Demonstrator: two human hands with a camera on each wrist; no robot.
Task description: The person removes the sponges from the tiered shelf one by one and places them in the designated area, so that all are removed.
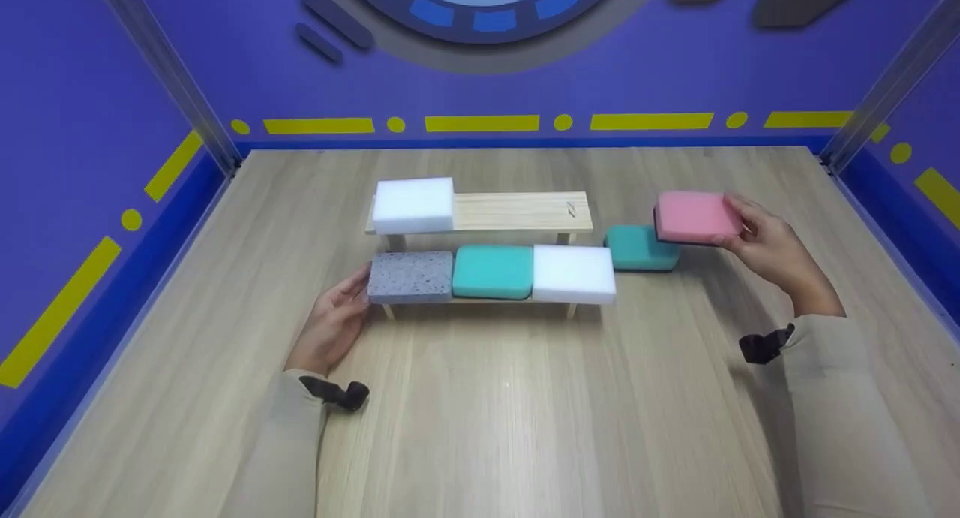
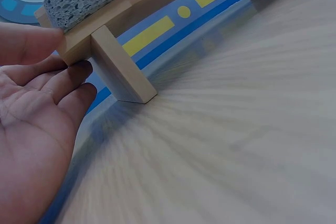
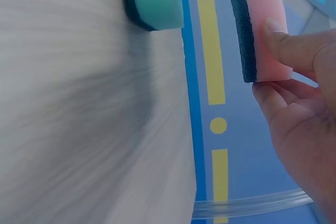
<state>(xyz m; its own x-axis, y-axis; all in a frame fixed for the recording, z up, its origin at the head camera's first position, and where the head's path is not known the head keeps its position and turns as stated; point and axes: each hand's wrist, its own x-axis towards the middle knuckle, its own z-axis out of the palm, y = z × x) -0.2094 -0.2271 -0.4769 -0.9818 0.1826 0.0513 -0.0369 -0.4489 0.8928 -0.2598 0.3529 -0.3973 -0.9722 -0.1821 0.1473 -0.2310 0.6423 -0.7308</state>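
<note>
My right hand [image 1: 772,251] pinches a pink sponge [image 1: 697,216] by its right end, thumb and fingers on either side. A dark scouring layer [image 3: 242,30] lines the sponge's underside. It is raised above the table and overlaps a green sponge [image 1: 637,249] lying there. My left hand [image 1: 334,323] grips the left end of the front wooden shelf [image 2: 79,43], thumb at the board's edge and fingers beneath. On that shelf a grey pitted block [image 1: 411,276], a green sponge [image 1: 493,270] and a white sponge [image 1: 574,272] sit side by side.
Behind stands a wooden shelf [image 1: 517,210] with a white sponge [image 1: 414,204] at its left end and a small dark mark at the right. Blue walls [image 1: 480,97] with yellow dashes border the wooden table [image 1: 480,413] at the back and sides.
</note>
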